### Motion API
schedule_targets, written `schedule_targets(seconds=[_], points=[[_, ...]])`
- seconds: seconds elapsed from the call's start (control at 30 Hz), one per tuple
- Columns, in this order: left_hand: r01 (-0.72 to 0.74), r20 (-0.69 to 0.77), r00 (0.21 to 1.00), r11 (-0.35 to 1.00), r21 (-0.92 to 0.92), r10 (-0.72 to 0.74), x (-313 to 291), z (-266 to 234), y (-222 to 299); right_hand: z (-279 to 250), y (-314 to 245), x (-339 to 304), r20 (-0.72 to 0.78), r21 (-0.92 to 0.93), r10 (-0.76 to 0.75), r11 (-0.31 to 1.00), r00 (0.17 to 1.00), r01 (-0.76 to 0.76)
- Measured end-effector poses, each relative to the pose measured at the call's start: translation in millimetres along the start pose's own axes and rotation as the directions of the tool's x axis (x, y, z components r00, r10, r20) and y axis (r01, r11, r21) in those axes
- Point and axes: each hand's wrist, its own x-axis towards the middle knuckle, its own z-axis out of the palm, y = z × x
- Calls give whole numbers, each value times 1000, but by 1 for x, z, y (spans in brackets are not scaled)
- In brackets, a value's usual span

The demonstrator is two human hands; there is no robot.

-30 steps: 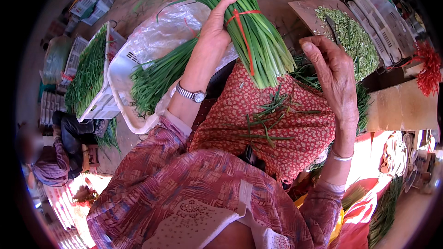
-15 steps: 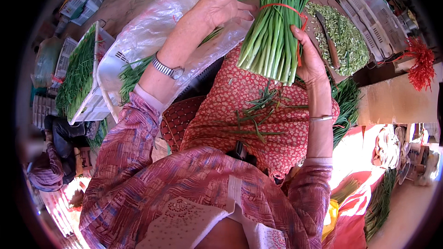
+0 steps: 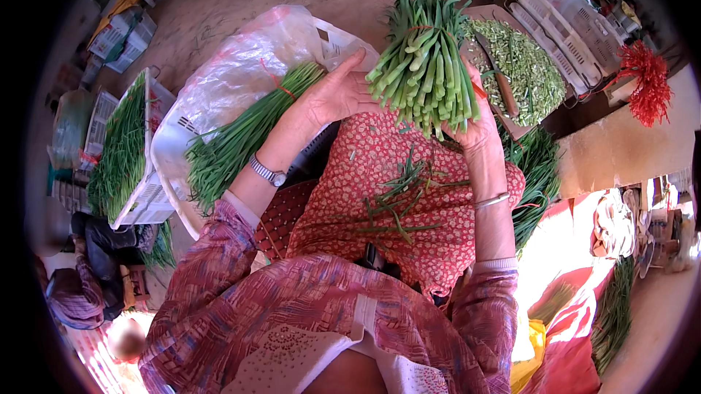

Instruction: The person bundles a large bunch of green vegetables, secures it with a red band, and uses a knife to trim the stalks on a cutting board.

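Note:
In front of me, a bundle of green chives (image 3: 427,80), tied with a red band, is tilted with its cut stem ends toward me. My right hand (image 3: 476,113) grips it from the right side, fingers partly hidden behind the stems. My left hand (image 3: 337,96) is by the bundle's left side, fingers stretched out flat and not wrapped round it; whether the tips touch is hard to tell. Below, loose green trimmings (image 3: 401,189) lie on the red flowered apron (image 3: 343,197) over my lap.
Left of me, a white crate (image 3: 169,146) lined with clear plastic (image 3: 248,58) holds another tied chive bundle (image 3: 255,127). A knife (image 3: 500,80) lies on chopped green bits (image 3: 537,65) at the right. Red ties (image 3: 646,83) hang beside a cardboard box (image 3: 621,142). Another person (image 3: 95,262) sits far left.
The bundle has tipped so its cut ends face me more. My left hand has come down and nearer, uncovering the tied bundle in the crate. My right hand keeps its grip.

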Motion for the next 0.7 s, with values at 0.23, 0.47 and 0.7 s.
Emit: schedule_targets(seconds=[0.23, 0.47, 0.7], points=[[-98, 145, 981, 977, -192, 127, 20, 42, 4, -4, 19, -34, -149, -212, 44, 974, 988, -76], [-278, -49, 960, 915, -291, 277, 11, 46, -4, -22, 31, -50, -84, -604, 61, 791, 995, -100], [-340, -57, 940, 927, -159, 335, -7, 43, -18, 38, -4, -35, 32, -993, -467, 83, 884, 79]])
